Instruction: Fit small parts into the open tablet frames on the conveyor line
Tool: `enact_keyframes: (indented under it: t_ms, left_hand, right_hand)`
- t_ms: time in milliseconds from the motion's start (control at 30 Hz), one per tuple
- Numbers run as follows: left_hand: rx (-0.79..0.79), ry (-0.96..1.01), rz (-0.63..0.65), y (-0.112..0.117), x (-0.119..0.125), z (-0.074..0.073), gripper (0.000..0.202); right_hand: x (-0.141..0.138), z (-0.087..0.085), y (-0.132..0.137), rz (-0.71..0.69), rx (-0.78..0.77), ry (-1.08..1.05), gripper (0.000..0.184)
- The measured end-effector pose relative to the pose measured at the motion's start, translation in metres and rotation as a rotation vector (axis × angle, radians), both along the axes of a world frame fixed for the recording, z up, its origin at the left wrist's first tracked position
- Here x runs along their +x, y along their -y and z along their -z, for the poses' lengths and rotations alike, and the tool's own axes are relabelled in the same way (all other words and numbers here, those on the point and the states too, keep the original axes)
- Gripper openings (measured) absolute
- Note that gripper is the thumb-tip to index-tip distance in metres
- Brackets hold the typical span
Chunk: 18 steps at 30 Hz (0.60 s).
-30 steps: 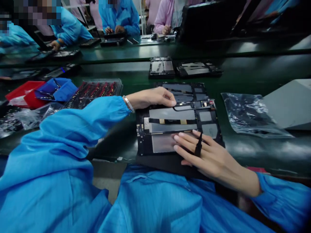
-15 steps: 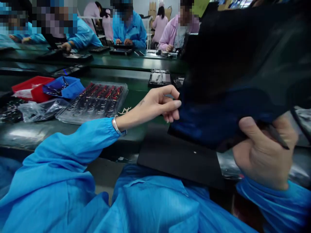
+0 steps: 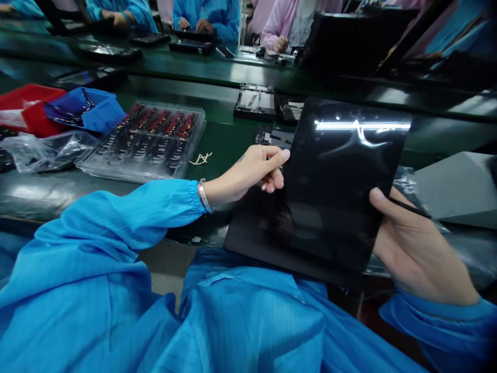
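Note:
A black tablet [image 3: 341, 176] is held up in front of me, its glossy dark face toward the camera and tilted. My left hand [image 3: 256, 171] pinches its left edge with thumb and fingers closed. My right hand [image 3: 415, 248] grips its right edge, thumb on the glass, and also holds a thin black stick tool [image 3: 411, 208] between the fingers. Under the tablet a flat black mat [image 3: 248, 243] lies at the bench edge. Both my arms wear blue sleeves.
A clear tray of small parts [image 3: 147, 142] lies left of centre, with blue [image 3: 93, 111] and red [image 3: 27, 109] bins and a plastic bag [image 3: 42, 153] further left. Open tablet frames [image 3: 254, 101] lie on the green belt. A grey box [image 3: 454, 186] stands right. Other people work across the belt.
The tablet lay face down with its insides showing under both flat hands; I have lifted and turned it over, and its glossy face is toward me, gripped by both edges.

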State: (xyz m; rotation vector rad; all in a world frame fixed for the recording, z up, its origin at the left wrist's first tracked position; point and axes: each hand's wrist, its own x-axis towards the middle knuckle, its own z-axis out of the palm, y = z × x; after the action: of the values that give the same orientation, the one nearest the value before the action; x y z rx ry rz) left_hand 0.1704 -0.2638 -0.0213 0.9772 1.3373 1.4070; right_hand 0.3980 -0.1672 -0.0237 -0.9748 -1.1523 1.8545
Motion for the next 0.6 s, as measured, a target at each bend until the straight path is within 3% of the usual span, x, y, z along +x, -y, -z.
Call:
enact_keyframes:
  t_ms: [400, 600]
  left_hand:
    - [-0.033, -0.013, 0.002, -0.004, -0.001, 0.006, 0.037]
    - [0.0, 0.003, 0.025, -0.005, -0.001, 0.008, 0.039]
  right_hand:
    - [0.003, 0.008, -0.003, -0.043, -0.022, 0.001, 0.027]
    - [0.01, 0.022, -0.014, -0.124, 0.168, 0.008, 0.021]
